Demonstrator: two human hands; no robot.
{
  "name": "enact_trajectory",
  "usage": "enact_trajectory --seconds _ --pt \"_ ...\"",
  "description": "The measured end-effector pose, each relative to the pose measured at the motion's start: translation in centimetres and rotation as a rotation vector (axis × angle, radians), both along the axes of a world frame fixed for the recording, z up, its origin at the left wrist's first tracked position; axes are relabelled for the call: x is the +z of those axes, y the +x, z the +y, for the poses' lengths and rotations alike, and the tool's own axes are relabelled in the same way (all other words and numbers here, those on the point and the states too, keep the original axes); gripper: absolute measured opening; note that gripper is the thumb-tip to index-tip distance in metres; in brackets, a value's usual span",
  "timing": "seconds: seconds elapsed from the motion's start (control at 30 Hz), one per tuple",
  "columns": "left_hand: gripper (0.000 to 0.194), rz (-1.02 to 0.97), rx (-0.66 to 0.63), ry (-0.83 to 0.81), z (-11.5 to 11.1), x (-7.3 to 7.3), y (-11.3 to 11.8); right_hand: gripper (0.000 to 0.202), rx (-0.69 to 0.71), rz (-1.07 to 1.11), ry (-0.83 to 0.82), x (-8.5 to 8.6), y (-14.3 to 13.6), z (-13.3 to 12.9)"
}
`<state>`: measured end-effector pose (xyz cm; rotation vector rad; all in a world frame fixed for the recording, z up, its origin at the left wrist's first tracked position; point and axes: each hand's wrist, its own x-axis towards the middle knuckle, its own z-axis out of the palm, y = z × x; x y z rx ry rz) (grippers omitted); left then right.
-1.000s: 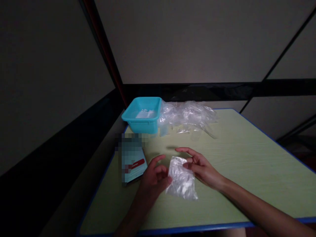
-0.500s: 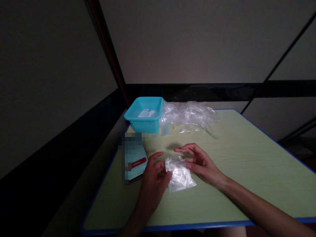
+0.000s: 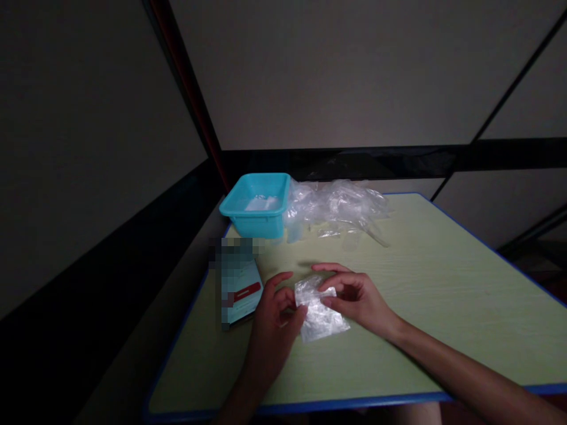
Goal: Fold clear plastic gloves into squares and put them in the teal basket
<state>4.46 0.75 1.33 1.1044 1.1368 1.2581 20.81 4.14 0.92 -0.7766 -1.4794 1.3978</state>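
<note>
A small clear plastic bag (image 3: 322, 321) is held between my two hands above the near half of the table. My left hand (image 3: 277, 313) pinches its left edge between thumb and fingers, the index finger stretched out past it. With thumb and index finger, my right hand (image 3: 358, 298) grips the bag near its upper right part; the other fingers reach forward. The bag looks flat and shiny, and I cannot make out whether anything is inside.
A turquoise plastic basin (image 3: 261, 225) with white and clear pieces in it stands at the back left. Beside it lies a heap of clear plastic bags (image 3: 341, 203). A partly blurred phone-like device (image 3: 243, 283) lies left of my left hand on the pale green table (image 3: 443, 283).
My right hand has moved left along the bag's upper part, and its index finger has come down over the bag. My left hand keeps its pinch nearly in place.
</note>
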Motion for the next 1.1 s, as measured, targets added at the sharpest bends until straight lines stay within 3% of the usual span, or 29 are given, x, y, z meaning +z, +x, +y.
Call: enact_trajectory --seconds 0.53,0.77,1.1 --pt "0.044 0.0 -0.002 0.0 0.1 0.0 -0.2 0.007 -0.088 -0.032 0.043 0.6 0.4 -0.1" --pt "0.044 -0.009 0.001 0.004 0.1 -0.1 -0.2 0.01 -0.059 -0.049 0.069 1.1 0.5 -0.1" --pt "0.043 -0.002 -0.001 0.006 0.0 0.0 -0.3 0.015 -0.081 -0.035 -0.001 0.5 0.4 0.0"
